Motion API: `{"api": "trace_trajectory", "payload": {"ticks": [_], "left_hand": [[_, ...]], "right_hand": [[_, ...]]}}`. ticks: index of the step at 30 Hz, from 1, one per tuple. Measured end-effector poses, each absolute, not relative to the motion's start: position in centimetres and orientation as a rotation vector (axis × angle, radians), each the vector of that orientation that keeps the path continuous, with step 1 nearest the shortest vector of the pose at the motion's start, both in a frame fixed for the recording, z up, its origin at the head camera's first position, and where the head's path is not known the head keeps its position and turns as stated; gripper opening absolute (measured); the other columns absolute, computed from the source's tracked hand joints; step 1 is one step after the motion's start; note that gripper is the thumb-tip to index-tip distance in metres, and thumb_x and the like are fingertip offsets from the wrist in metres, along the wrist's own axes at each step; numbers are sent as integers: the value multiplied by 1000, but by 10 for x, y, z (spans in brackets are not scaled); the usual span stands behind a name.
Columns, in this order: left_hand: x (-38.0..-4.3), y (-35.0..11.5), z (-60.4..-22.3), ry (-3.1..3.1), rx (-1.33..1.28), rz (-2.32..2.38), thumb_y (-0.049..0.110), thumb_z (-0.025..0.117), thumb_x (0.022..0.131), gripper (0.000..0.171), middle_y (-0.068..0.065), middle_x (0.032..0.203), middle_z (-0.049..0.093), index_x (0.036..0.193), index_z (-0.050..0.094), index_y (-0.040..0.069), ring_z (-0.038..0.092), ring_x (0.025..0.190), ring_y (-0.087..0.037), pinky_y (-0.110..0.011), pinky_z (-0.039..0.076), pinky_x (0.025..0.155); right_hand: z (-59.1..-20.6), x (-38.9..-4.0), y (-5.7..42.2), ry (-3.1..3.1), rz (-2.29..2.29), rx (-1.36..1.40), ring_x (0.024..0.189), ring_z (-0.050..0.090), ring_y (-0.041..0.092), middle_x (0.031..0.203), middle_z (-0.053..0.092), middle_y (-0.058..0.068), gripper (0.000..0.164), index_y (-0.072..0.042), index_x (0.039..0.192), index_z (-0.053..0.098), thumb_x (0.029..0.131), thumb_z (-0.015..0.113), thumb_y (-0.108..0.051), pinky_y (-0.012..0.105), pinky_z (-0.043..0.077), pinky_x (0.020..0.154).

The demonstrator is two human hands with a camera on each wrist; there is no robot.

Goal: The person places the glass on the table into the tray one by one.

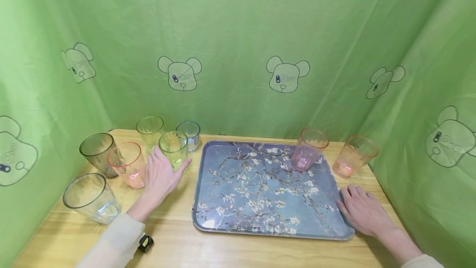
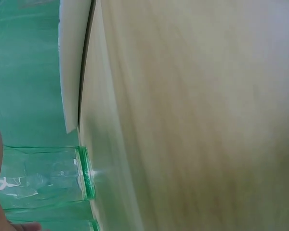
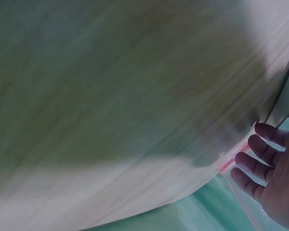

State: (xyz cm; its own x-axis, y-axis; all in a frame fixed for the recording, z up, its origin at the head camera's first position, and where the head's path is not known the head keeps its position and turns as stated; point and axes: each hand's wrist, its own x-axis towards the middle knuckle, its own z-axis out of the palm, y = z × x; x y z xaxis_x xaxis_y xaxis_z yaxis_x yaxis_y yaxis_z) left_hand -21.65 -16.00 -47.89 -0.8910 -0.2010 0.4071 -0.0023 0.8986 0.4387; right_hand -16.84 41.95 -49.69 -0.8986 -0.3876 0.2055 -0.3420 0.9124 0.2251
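In the head view my left hand (image 1: 161,173) reaches among the glasses at the left, fingers pointing away and thumb spread to the right. It is right at a green glass (image 1: 174,148), the thumb overlapping the glass's lower part. The left wrist view shows that green glass (image 2: 43,178) upright on the table beside part of the hand. My right hand (image 1: 366,212) is at the right edge of the flowered blue tray (image 1: 260,202), its fingers loosely bent and holding nothing. A pink glass (image 1: 308,152) stands on the tray's far right part.
An orange-pink glass (image 1: 355,158) stands right of the tray. Around my left hand are another orange-pink glass (image 1: 130,168), a clear glass (image 1: 91,199), a dark glass (image 1: 100,154), a yellow-green glass (image 1: 148,129) and a small blue glass (image 1: 191,135). A green curtain (image 1: 238,32) surrounds the table.
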Motion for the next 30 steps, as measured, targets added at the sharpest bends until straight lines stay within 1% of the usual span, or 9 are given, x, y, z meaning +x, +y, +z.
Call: {"api": "trace_trajectory", "payload": {"ticks": [3,7,10,13,17,21,24,28,30], "left_hand": [[-219,-161,-478,-2631,164,-620,83,46,79,121,-37,124,47,144,19,-15,51,101,-40,-49,47,83],[-221,-162,-478,-2650,176,-637,83,45,79,121,-38,126,46,144,19,-15,51,107,-43,-52,46,91],[-223,-163,-478,-2655,178,-648,81,47,80,119,-38,128,45,144,18,-15,50,111,-45,-54,44,96],[-223,-164,-478,-2660,180,-659,79,49,81,118,-39,130,44,144,18,-15,49,113,-46,-55,43,98],[-224,-164,-478,-2662,184,-660,77,51,82,114,-38,125,46,142,21,-15,50,109,-44,-54,45,95],[-226,-163,-477,-2659,179,-626,74,50,84,104,-32,111,50,134,29,-16,51,97,-39,-50,47,85],[-226,-163,-476,-2668,165,-597,74,45,87,100,-28,103,50,129,33,-16,50,92,-36,-47,47,80],[-227,-162,-473,-2679,149,-581,75,38,89,100,-27,102,50,128,34,-17,50,90,-35,-45,47,78],[-227,-161,-473,-2678,144,-582,74,37,89,99,-27,101,49,127,34,-17,50,89,-35,-44,47,77]], "right_hand": [[-497,-168,420,-2831,-270,547,79,53,26,84,50,7,25,-8,97,54,91,60,-32,48,44,64],[-496,-168,420,-2836,-274,544,78,53,26,84,50,7,25,-9,97,54,91,59,-32,47,44,64],[-496,-168,420,-2831,-274,545,77,52,25,83,49,6,24,-9,96,54,91,60,-32,46,43,63],[-496,-168,419,-2823,-271,549,77,51,24,82,49,6,24,-9,96,54,91,60,-31,45,43,62],[-496,-168,419,-2822,-268,547,77,52,25,83,49,6,24,-9,95,54,91,60,-31,46,43,62],[-495,-167,419,-2825,-266,544,78,53,25,84,50,7,24,-9,96,54,91,60,-31,47,44,63],[-494,-167,418,-2827,-263,546,79,53,26,84,51,7,24,-8,96,54,91,60,-31,47,44,64],[-494,-167,418,-2831,-257,545,79,54,26,84,51,8,24,-8,96,55,91,60,-31,48,45,64],[-494,-167,418,-2834,-256,545,79,54,26,84,52,8,24,-8,96,54,91,60,-31,48,45,65]]}}
